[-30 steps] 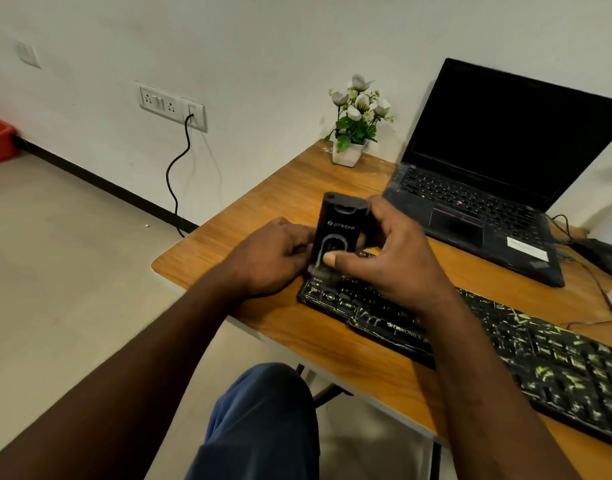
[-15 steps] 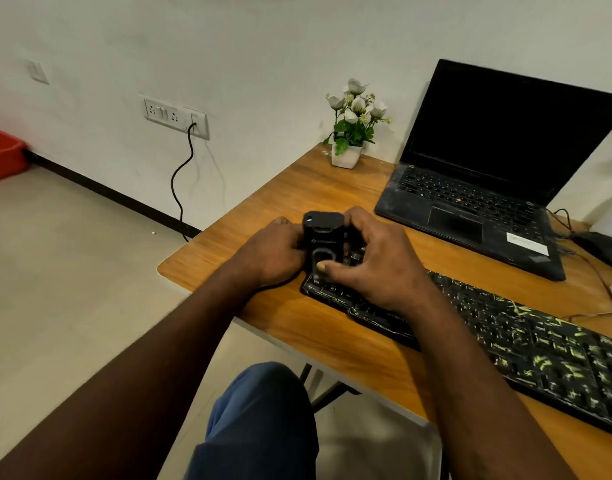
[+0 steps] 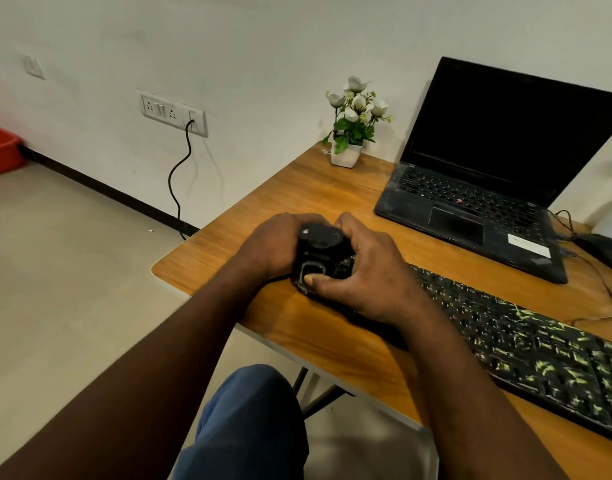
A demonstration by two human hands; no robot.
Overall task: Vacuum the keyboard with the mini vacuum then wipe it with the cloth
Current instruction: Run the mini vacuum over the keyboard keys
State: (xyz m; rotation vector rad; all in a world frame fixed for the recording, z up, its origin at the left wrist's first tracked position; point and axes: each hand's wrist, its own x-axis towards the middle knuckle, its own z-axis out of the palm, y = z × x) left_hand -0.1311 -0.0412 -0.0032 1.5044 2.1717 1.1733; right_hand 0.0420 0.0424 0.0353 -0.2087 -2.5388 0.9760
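While the left hand (image 3: 273,247) and right hand (image 3: 370,275) are gripping the vacuum (image 3: 320,258) on the keyboard's (image 3: 526,344) left end, near the desk's (image 3: 297,188) left edge, laptop (image 3: 488,188) and plant (image 3: 353,133) are standing along the far edge, by the wall (image 3: 263,46).

A plain office or home study corner: a wooden surface (image 3: 297,199) against a white wall carries an open laptop (image 3: 484,188), a keyboard (image 3: 526,341), a mouse (image 3: 606,252) and a small potted flower (image 3: 353,133), with a wall socket (image 3: 172,112) to the left.

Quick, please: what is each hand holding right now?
Left hand: grips the mini vacuum.
Right hand: grips the same mini vacuum.
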